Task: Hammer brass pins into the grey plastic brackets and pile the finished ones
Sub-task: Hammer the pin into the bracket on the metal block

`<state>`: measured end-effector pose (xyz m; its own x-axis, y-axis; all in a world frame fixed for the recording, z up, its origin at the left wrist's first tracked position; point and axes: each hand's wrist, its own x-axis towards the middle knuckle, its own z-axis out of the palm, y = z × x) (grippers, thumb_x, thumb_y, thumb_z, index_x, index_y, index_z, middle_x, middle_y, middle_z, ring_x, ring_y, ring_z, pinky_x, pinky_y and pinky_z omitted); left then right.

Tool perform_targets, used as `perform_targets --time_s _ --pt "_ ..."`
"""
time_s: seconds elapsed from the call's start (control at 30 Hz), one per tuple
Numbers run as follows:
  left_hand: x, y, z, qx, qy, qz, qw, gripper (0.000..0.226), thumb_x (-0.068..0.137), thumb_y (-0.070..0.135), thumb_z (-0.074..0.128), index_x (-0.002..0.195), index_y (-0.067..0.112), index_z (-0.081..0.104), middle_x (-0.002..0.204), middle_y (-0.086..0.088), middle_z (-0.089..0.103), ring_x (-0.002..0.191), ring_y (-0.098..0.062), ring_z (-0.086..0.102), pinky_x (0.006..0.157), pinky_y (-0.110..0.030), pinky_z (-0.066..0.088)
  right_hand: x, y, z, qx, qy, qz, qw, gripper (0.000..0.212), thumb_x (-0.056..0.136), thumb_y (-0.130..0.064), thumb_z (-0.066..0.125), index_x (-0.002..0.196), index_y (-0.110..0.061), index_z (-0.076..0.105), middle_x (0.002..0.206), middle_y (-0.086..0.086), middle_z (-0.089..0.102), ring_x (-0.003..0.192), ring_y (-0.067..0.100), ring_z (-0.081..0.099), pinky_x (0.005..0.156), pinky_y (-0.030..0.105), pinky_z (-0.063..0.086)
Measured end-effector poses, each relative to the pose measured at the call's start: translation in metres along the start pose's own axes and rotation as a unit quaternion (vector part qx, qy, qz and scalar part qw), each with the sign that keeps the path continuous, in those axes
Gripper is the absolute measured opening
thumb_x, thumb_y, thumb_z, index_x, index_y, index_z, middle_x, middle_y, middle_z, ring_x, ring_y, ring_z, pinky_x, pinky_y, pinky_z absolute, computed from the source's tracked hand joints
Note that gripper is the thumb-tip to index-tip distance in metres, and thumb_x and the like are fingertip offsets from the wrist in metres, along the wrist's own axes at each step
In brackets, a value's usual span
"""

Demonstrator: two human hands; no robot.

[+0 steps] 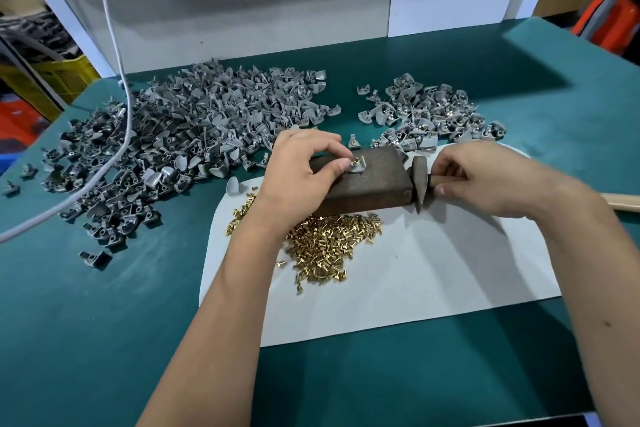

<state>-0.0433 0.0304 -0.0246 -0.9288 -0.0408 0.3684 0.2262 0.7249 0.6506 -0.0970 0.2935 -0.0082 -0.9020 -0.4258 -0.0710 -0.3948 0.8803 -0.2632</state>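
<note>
Grey brackets (194, 135), brass-gold pins (329, 239), rusty brown block (363, 184), white sheet (433, 270), teal tabletop (104, 322).

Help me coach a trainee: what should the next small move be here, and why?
Probably lift the hammer and tap the pin: the left hand holds a bracket with a brass pin on the block, while the right hand grips the hammer beside it.
</note>
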Motion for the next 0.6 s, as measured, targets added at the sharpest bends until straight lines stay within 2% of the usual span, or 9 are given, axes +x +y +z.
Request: perform_targets --time_s 0.07,0.13,0.27,0.33,0.4,0.43,0.5,0.57,0.6 --pt "0.001 -0.002 0.001 -0.034 -0.011 -0.021 0.999 0.014 0.087 0.021 0.08 0.097 0.031 0.076 0.115 0.012 0.07 0.121 -0.014 0.056 0.109 -0.039 0.041 0.001 0.002 -0.004 0.02 0.025 0.015 0.999 0.017 0.093 -0.018 0.067 0.079 -0.025 0.061 0.082 -0.005 0.07 0.078 0.016 0.062 0.068 0.033 0.048" --pt "0.0 -0.003 0.002 -0.07 -0.015 -0.038 0.997 0.015 0.085 0.019 0.081 0.096 0.028 0.075 0.113 0.011 0.071 0.117 -0.013 0.061 0.106 -0.044 0.047 0.001 0.0 -0.011 0.049 0.047 0.024 0.997 0.014 0.097 -0.015 0.06 0.085 -0.023 0.06 0.086 -0.002 0.07 0.084 0.023 0.062 0.075 0.037 0.049" --pt "-0.001 -0.001 0.007 -0.089 -0.003 -0.051 0.995 0.011 0.084 0.018 0.082 0.087 0.025 0.074 0.108 0.012 0.072 0.112 -0.007 0.063 0.099 -0.027 0.046 0.001 -0.013 -0.021 0.106 0.115 0.014 0.988 0.018 0.102 -0.021 0.054 0.085 -0.017 0.061 0.086 0.004 0.071 0.079 0.024 0.062 0.069 0.036 0.049" --pt "-0.001 0.0 0.008 -0.085 -0.005 -0.06 0.995 0.011 0.084 0.016 0.081 0.082 0.024 0.074 0.11 0.011 0.073 0.11 -0.001 0.063 0.094 -0.013 0.039 0.002 -0.025 -0.023 0.135 0.149 -0.012 0.98 0.016 0.099 -0.023 0.059 0.087 -0.013 0.064 0.083 -0.002 0.072 0.08 0.017 0.066 0.072 0.031 0.052" --pt "0.0 0.0 0.008 -0.087 -0.008 -0.08 0.993 0.012 0.084 0.016 0.082 0.08 0.025 0.075 0.111 0.012 0.073 0.109 0.001 0.063 0.09 -0.007 0.035 0.001 -0.041 -0.023 0.159 0.137 -0.042 0.977 0.017 0.098 -0.022 0.061 0.082 -0.018 0.063 0.075 -0.015 0.068 0.074 0.002 0.063 0.066 0.009 0.044" --pt "0.0 0.001 0.007 -0.09 -0.009 -0.09 0.992 0.012 0.084 0.016 0.082 0.079 0.025 0.076 0.11 0.012 0.074 0.109 0.0 0.064 0.089 -0.006 0.035 0.002 -0.048 -0.023 0.151 0.119 -0.053 0.98 0.022 0.099 -0.022 0.061 0.078 -0.023 0.06 0.072 -0.018 0.064 0.071 0.001 0.061 0.061 0.004 0.038" --pt "0.001 0.002 0.006 -0.092 -0.011 -0.098 0.991 0.012 0.084 0.016 0.082 0.079 0.026 0.076 0.11 0.013 0.074 0.109 -0.002 0.065 0.089 -0.006 0.036 0.003 -0.059 -0.022 0.108 0.085 -0.072 0.988 0.025 0.101 -0.026 0.058 0.076 -0.027 0.055 0.074 -0.018 0.062 0.073 0.006 0.059 0.063 0.013 0.04" --pt "0.001 0.004 0.006 -0.094 -0.016 -0.1 0.99 0.011 0.084 0.015 0.082 0.08 0.024 0.077 0.109 0.011 0.074 0.108 -0.004 0.066 0.094 -0.012 0.041 0.004 -0.066 -0.028 0.07 0.106 -0.092 0.988 0.02 0.102 -0.031 0.056 0.083 -0.027 0.056 0.079 -0.013 0.065 0.079 0.017 0.062 0.068 0.029 0.044" --pt "0.001 0.005 0.006 -0.096 -0.017 -0.101 0.99 0.009 0.084 0.015 0.082 0.081 0.023 0.077 0.109 0.01 0.075 0.107 -0.005 0.067 0.097 -0.017 0.044 0.004 -0.068 -0.03 0.072 0.132 -0.099 0.984 0.018 0.102 -0.032 0.054 0.084 -0.029 0.055 0.079 -0.011 0.065 0.079 0.021 0.062 0.068 0.032 0.044"
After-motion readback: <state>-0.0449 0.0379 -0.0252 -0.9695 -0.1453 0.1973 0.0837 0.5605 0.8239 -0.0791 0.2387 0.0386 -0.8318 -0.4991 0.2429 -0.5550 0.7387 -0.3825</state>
